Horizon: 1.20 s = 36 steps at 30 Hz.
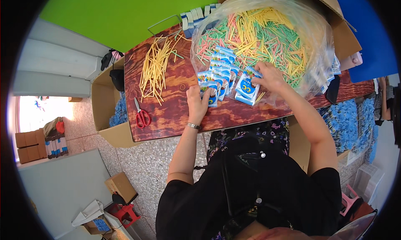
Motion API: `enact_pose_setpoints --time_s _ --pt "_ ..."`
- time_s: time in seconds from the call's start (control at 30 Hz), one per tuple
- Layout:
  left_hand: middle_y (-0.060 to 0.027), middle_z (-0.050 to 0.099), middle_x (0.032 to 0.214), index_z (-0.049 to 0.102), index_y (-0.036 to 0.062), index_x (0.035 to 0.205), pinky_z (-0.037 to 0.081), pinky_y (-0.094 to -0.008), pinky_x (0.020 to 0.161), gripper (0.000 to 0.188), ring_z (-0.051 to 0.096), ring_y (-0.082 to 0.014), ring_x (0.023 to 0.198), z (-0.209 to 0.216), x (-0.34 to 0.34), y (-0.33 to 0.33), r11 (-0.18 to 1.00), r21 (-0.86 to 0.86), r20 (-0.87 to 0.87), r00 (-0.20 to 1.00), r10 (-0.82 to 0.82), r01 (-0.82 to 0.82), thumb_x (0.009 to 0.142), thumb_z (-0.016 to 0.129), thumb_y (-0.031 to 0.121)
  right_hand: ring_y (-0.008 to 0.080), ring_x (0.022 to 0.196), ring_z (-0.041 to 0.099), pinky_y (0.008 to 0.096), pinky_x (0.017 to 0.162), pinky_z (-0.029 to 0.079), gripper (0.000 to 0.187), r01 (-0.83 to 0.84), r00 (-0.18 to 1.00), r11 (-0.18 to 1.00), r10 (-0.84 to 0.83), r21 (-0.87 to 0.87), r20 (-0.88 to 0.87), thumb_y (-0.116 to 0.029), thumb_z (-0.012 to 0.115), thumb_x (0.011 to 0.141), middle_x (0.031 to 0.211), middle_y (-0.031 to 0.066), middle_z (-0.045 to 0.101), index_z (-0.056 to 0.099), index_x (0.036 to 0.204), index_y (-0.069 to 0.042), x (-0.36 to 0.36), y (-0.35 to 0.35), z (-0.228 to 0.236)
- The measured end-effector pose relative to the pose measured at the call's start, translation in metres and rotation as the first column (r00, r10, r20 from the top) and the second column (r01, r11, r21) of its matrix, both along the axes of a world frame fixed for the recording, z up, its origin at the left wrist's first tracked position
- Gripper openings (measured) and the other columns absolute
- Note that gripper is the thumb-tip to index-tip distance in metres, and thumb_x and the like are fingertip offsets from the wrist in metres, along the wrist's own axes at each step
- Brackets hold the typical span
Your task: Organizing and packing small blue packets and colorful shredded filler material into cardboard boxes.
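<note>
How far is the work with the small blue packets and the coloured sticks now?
Done: a row of blue packets lies overlapped on the wooden table. In hand: the left hand presses the row's near end, while the right hand holds a small stack of packets. Left: the clear bag holds many coloured sticks, and yellow sticks lie loose.

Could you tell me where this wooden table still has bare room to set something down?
Bare wood lies between the red scissors and the left hand, along the near edge. It is crowded around the bag of coloured sticks, blue packets and yellow sticks.
</note>
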<state>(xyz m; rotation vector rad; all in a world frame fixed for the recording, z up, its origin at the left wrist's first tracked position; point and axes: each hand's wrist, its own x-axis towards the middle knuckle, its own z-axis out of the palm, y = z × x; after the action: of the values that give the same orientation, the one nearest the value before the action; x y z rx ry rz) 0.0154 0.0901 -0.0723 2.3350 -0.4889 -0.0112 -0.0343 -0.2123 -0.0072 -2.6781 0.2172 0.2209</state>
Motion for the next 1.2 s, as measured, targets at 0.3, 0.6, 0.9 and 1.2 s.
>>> enact_pose_setpoints --time_s 0.3,0.6,0.9,1.2 --pt "-0.0178 0.053 0.120 0.053 0.0007 0.121 0.037 -0.0461 0.096 0.049 0.044 -0.0359 0.115 0.014 -0.002 -0.031 0.991 -0.095 0.438 0.891 0.122 -0.089 0.080 0.073 0.018 0.0330 0.087 0.063 0.0444 0.072 0.050 0.032 0.009 0.991 0.997 0.001 -0.076 0.131 -0.025 0.067 0.085 0.084 0.0133 0.066 0.051 0.110 -0.014 0.000 -0.008 -0.001" --pt "-0.0155 0.061 0.099 0.059 0.0000 0.110 0.045 -0.0386 0.081 0.036 0.056 -0.0296 0.094 0.060 -0.022 -0.106 0.907 -0.282 0.323 0.921 -0.219 0.314 0.081 0.072 0.017 0.0290 0.073 0.065 0.0365 0.064 0.050 0.013 -0.204 0.916 0.907 0.043 0.369 0.399 -0.016 0.063 0.087 0.080 0.0129 0.066 0.060 0.096 -0.007 -0.018 -0.003 0.054" --pt "0.0057 0.059 0.070 0.064 0.0008 0.080 0.037 -0.0192 0.052 0.013 0.046 -0.0007 0.061 0.045 -0.018 -0.125 0.779 -0.594 -0.335 0.818 -0.467 0.201 0.084 0.072 0.009 0.0253 0.063 0.065 0.0356 0.058 0.048 0.019 -0.205 0.911 0.916 0.050 0.344 0.410 -0.021 0.068 0.083 0.071 0.0144 0.064 0.065 0.094 -0.006 -0.029 -0.009 0.062" --pt "0.0050 0.054 0.069 0.056 0.0047 0.075 0.037 -0.0186 0.053 0.024 0.044 -0.0014 0.060 0.034 -0.017 -0.127 0.814 -0.546 -0.246 0.891 -0.381 0.197 0.079 0.079 0.010 0.0411 0.089 0.064 0.0455 0.080 0.052 0.028 0.421 0.903 0.801 -0.327 -0.425 0.278 -0.016 0.063 0.084 0.101 0.0251 0.064 0.059 0.108 -0.002 -0.013 -0.170 -0.011"
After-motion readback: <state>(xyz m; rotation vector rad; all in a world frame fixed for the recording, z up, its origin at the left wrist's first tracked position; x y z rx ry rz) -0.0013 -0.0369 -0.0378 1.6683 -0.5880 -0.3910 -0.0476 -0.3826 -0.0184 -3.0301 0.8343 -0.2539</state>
